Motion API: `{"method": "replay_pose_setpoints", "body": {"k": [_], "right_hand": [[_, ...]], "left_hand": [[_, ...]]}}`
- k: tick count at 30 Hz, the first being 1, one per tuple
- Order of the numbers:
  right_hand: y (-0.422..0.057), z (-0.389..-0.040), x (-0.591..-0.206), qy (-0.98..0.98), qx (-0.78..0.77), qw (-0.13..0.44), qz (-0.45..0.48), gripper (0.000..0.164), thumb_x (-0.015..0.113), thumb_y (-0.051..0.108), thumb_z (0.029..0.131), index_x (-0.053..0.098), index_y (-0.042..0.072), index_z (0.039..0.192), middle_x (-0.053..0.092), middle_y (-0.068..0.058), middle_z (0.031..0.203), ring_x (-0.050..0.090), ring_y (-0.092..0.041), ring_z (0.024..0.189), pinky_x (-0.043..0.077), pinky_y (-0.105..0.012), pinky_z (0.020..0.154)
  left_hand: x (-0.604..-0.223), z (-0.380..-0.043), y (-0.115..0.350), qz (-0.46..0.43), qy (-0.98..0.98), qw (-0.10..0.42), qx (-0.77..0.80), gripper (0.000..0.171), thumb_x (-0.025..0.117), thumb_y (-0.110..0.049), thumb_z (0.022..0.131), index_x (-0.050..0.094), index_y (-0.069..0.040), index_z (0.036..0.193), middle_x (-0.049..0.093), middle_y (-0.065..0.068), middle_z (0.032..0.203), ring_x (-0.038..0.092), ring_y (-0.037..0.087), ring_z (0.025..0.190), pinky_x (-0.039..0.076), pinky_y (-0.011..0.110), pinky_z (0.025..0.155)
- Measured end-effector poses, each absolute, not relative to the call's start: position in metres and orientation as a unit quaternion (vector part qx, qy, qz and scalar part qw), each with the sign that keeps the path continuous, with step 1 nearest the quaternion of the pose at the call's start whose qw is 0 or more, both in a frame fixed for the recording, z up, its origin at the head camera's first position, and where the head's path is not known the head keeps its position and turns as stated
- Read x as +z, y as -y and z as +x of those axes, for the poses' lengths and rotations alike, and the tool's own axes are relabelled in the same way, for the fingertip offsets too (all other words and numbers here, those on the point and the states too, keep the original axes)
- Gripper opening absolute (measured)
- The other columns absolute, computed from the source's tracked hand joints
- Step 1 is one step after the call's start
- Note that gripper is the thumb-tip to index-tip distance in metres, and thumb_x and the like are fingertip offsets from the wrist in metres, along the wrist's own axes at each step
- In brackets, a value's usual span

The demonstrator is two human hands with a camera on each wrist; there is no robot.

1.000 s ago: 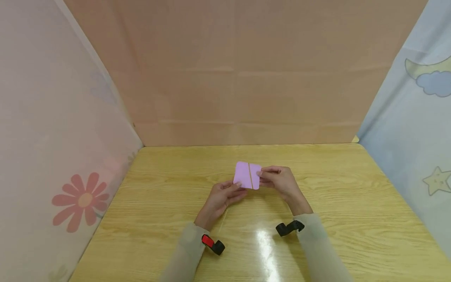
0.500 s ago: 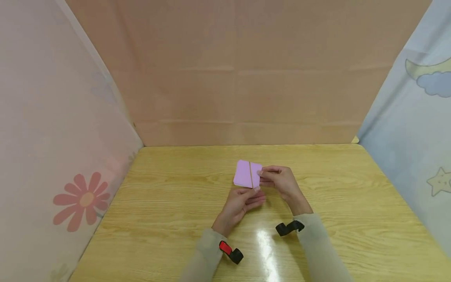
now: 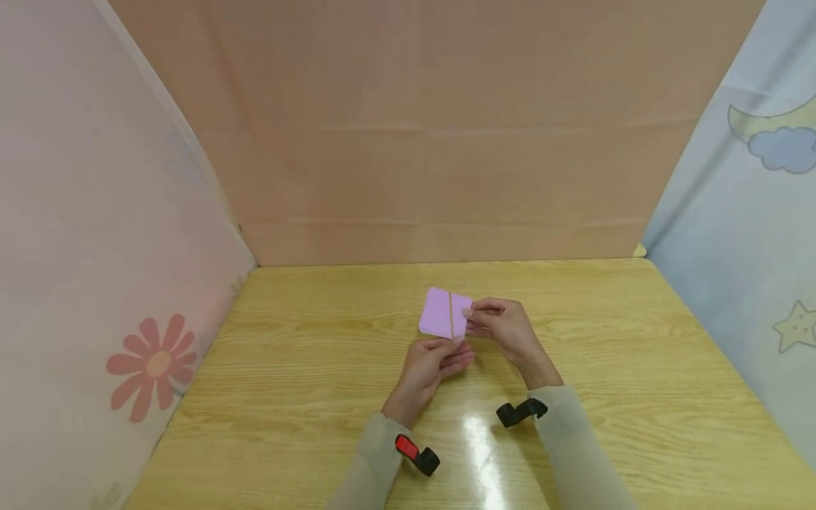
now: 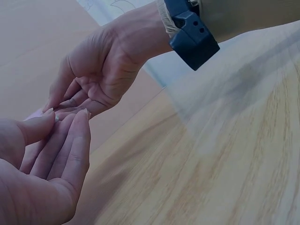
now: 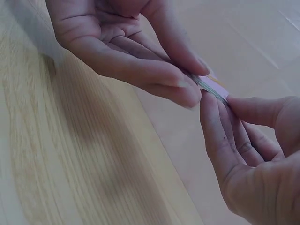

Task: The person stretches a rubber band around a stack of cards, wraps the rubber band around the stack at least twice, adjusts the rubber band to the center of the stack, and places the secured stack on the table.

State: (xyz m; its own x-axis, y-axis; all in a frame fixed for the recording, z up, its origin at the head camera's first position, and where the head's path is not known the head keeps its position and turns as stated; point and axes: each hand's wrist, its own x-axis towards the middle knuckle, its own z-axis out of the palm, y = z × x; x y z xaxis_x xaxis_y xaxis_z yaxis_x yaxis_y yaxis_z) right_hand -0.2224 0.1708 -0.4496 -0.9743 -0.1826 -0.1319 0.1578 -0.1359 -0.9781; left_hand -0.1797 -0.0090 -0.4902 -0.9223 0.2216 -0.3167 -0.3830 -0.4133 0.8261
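Observation:
A small stack of lilac cards (image 3: 436, 312) with rounded corners is held up in front of me. Around it, nearer its right side, runs a thin tan rubber band (image 3: 451, 316). My right hand (image 3: 510, 331) pinches the right edge, thumb on top and fingers beneath. At the near edge, by the band's lower end, my left hand (image 3: 426, 365) pinches the stack between thumb and fingers. Seen edge-on in the right wrist view, the card stack (image 5: 214, 87) shows several thin layers. Fingers hide most of it in the left wrist view.
Beneath both hands lies a light wood-grain table (image 3: 306, 404). A tan cloth backdrop (image 3: 414, 142) closes its far side, with printed curtains at left (image 3: 64, 212) and right (image 3: 733, 248). Each sleeve carries a wrist camera, one black (image 3: 521, 412), one with a red patch (image 3: 417, 455).
My left hand has moved right along the stack's near edge, from the lower left corner to the band's lower end. My right hand keeps its pinch, almost still.

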Motion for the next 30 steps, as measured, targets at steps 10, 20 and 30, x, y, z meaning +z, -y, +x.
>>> {"method": "replay_pose_setpoints", "body": {"k": [10, 20, 30], "right_hand": [[-0.164, -0.219, -0.448, -0.671, -0.736, 0.089, -0.018, 0.019, 0.070, -0.002, 0.097, 0.065, -0.015, 0.110, 0.072, -0.001, 0.081, 0.075, -0.012, 0.071, 0.067, -0.032, 0.074], [-0.175, -0.220, -0.445, -0.690, -0.719, 0.081, -0.010, 0.025, 0.070, -0.003, 0.097, 0.063, -0.019, 0.115, 0.072, -0.002, 0.082, 0.074, -0.013, 0.072, 0.067, -0.034, 0.075], [-0.180, -0.220, -0.444, -0.694, -0.714, 0.090, -0.017, 0.029, 0.071, 0.002, 0.098, 0.063, -0.017, 0.119, 0.074, 0.002, 0.084, 0.074, -0.011, 0.075, 0.067, -0.032, 0.076]], "left_hand": [[-0.490, -0.180, 0.016, -0.104, -0.515, 0.183, 0.831, 0.018, 0.076, -0.012, 0.097, 0.075, 0.005, 0.103, 0.081, 0.016, 0.096, 0.081, 0.022, 0.087, 0.066, 0.037, 0.086], [-0.489, -0.185, 0.034, -0.095, -0.524, 0.157, 0.832, 0.015, 0.075, -0.010, 0.097, 0.077, 0.005, 0.103, 0.081, 0.012, 0.093, 0.080, 0.018, 0.086, 0.066, 0.031, 0.083], [-0.487, -0.180, 0.027, -0.053, -0.540, 0.196, 0.817, 0.027, 0.074, -0.012, 0.099, 0.073, 0.010, 0.116, 0.081, 0.015, 0.099, 0.080, 0.021, 0.091, 0.065, 0.037, 0.090]]}}
